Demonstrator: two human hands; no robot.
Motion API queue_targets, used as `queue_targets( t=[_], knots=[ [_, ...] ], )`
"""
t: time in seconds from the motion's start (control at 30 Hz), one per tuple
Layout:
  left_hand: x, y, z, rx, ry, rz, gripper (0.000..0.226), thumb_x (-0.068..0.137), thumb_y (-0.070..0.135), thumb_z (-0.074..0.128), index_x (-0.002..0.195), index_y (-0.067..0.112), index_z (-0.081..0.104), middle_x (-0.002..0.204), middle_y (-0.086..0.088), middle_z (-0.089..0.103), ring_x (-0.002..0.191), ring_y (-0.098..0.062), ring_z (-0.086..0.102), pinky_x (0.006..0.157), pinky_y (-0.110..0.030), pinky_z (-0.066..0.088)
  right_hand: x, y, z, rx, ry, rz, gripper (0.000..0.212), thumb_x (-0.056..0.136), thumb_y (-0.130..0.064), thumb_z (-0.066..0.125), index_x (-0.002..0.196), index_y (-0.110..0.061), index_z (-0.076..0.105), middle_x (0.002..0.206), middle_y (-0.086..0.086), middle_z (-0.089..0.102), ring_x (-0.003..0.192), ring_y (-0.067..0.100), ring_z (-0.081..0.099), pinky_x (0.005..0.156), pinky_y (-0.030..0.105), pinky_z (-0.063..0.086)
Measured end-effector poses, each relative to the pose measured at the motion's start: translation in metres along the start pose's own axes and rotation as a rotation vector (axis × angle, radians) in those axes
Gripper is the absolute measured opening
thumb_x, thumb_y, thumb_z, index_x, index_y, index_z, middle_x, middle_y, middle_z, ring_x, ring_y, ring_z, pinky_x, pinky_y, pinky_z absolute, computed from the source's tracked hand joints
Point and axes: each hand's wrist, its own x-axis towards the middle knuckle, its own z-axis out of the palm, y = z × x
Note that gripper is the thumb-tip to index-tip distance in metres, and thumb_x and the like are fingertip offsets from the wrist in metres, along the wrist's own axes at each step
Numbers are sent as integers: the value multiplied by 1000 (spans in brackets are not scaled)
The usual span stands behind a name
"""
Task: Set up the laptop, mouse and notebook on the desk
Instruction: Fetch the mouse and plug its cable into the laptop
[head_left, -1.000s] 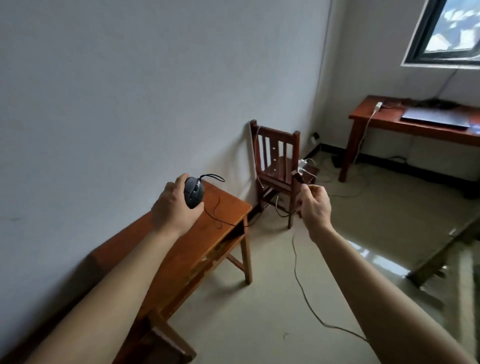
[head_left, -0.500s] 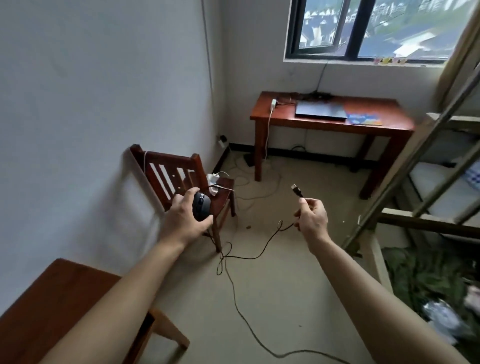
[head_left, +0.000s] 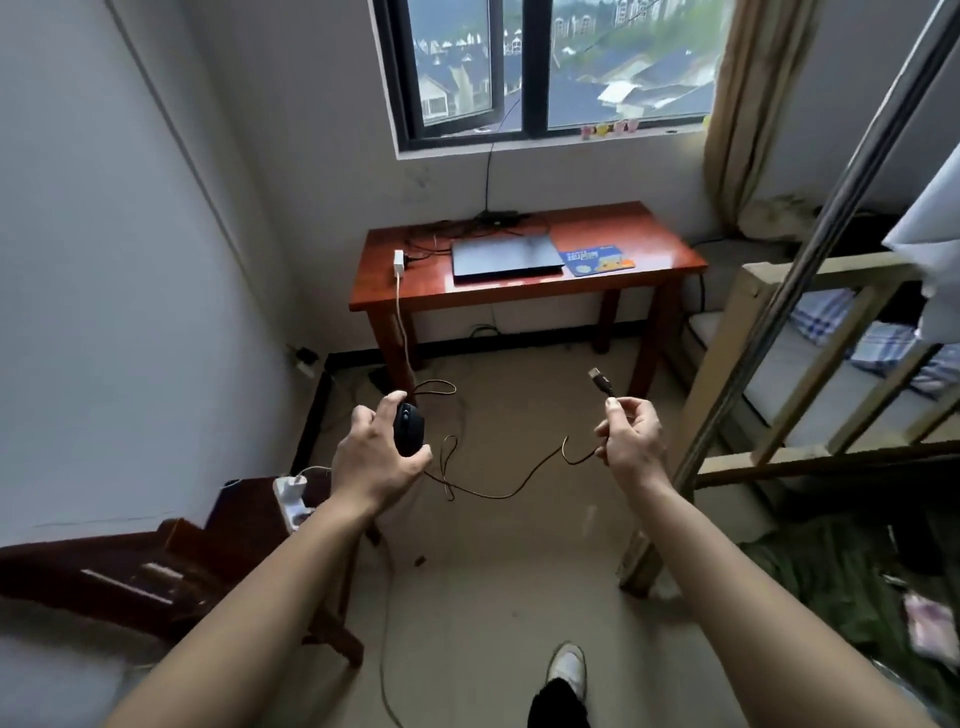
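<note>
Straight ahead of both hands, under the window, the counter (head_left: 524, 291) carries the closed laptop (head_left: 506, 255), long edge across your path. Your left hand (head_left: 376, 457) grips the mouse (head_left: 409, 429); your right hand (head_left: 631, 434) pinches its plug (head_left: 601, 382). That blue item beside the laptop is probably the notebook (head_left: 595, 258).

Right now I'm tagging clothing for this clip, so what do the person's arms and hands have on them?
Nothing shows on them: the left hand and right hand are bare, without gloves, rings or a watch. Both forearms are uncovered right to the bottom of the picture, with no sleeve in view.
</note>
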Motion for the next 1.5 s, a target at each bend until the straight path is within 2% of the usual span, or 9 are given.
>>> queue_targets(
  t=[0.2,0.4,0.63,0.83,0.93,1.07,1.23,1.4,1.5],
  knots=[
    [171,56,49,19,-7,16,76,75,47,76,141,31,43,113,-6,51,98,-35,64,86,-40,52,191,-19,44,68,40,25,16,102,-33,51,101,-17,55,72,-1,64,40,8,54,53,29,45],
    [307,113,58,-11,115,49,76,73,49,78,136,30,42,111,-9,56,93,-38,65,79,-40,51,328,-77,71,87,74,-59,12,102,-33,49,95,-24,51,66,-5,64,38,2,54,51,27,43],
    [454,169,116,-112,145,92,72,74,43,80,134,22,46,121,-14,55,109,-39,60,87,-40,48,472,-104,91,182,124,-147,13,103,-30,45,92,-25,46,66,0,61,39,8,53,50,28,43],
    [608,220,188,-203,132,201,73,73,39,81,135,22,46,114,-10,55,96,-37,62,81,-38,47,625,-118,103,248,259,-177,12,105,-26,40,93,-24,41,70,7,60,48,16,54,51,30,46],
    [696,258,219,-224,71,228,72,75,41,79,137,24,46,115,-10,54,96,-37,63,77,-35,44,702,-138,107,242,321,-185,16,106,-22,38,91,-23,39,71,9,58,42,14,53,48,27,45],
    [792,310,249,-245,16,300,75,74,45,79,138,26,46,116,-11,56,101,-38,63,87,-42,50,789,-165,98,238,395,-260,8,106,-20,37,100,-15,39,68,7,59,39,9,53,43,22,44],
    [884,359,300,-292,-111,305,75,76,45,79,139,27,44,118,-12,55,106,-35,61,92,-37,46,879,-163,90,190,494,-253,16,105,-22,38,90,-26,39,68,5,60,42,13,54,48,27,42],
    [962,393,356,-220,-237,296,77,75,46,79,140,26,44,124,-13,55,113,-34,58,95,-35,43,983,-149,94,208,489,-235,15,105,-23,37,91,-26,39,69,5,60,42,13,54,46,27,42],
    [1011,417,380,-219,-189,277,76,74,45,80,139,27,45,122,-12,55,113,-34,58,96,-36,44,1056,-154,103,248,436,-248,17,106,-19,36,90,-25,38,68,6,58,39,10,52,42,24,41]
  ],
)
